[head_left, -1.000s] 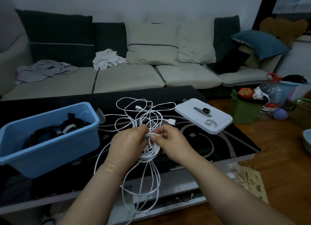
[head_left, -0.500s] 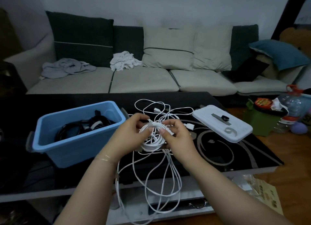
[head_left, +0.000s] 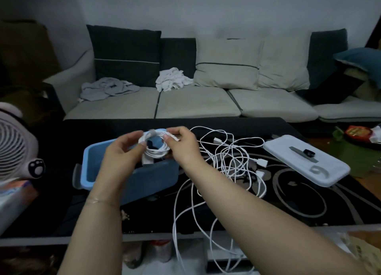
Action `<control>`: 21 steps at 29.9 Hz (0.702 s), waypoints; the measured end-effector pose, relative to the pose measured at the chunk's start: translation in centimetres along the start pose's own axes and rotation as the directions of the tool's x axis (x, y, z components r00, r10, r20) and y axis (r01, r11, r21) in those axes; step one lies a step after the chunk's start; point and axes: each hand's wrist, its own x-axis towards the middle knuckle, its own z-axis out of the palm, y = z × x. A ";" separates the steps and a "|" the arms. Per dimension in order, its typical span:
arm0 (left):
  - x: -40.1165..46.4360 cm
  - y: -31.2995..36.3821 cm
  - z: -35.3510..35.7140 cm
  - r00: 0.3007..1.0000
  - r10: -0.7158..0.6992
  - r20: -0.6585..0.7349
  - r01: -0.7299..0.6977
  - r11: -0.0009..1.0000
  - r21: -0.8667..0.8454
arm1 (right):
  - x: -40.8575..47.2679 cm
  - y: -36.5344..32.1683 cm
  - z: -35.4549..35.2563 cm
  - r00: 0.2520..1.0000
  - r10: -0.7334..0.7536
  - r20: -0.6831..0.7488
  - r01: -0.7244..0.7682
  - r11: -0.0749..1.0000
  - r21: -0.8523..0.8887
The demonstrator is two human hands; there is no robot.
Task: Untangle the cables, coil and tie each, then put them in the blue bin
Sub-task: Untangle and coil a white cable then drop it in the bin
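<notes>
Two hands, left [head_left: 121,151] and right [head_left: 182,147], pinch a small white coiled cable [head_left: 156,144] above the blue bin [head_left: 152,178]; each grip is curled on its rim. Loose white cables [head_left: 231,161] sprawl across the tabletop [head_left: 309,202]. The white lid [head_left: 305,161] shows a "6"-like mark. The bin's contents are dark and indistinct.

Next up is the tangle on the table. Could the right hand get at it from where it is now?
Probably yes: the tangle lies bare beside the right hand, but that hand first must let go of the coil.
</notes>
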 end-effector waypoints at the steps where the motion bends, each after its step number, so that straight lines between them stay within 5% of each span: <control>1: 0.4 -0.1 -0.8 0.998 0.050 -0.034 -0.048 0.997 0.057 | 0.5 0.0 1.4 1.000 -0.010 0.005 0.010 0.999 -0.032; 8: 1.6 -1.4 -4.5 0.970 0.208 -0.123 -0.098 0.804 0.587 | 1.8 -0.7 7.7 0.968 -0.042 0.247 0.143 0.903 -0.406; 13: 1.1 -1.4 -5.2 0.986 0.129 -0.109 0.016 0.572 0.820 | 1.9 -0.6 9.0 0.813 0.117 0.570 0.350 0.685 -0.639; 21: 0.2 -1.3 -3.9 0.988 0.016 -0.153 0.146 0.216 0.965 | 0.8 -1.3 8.3 0.809 0.098 0.580 0.388 0.653 -0.651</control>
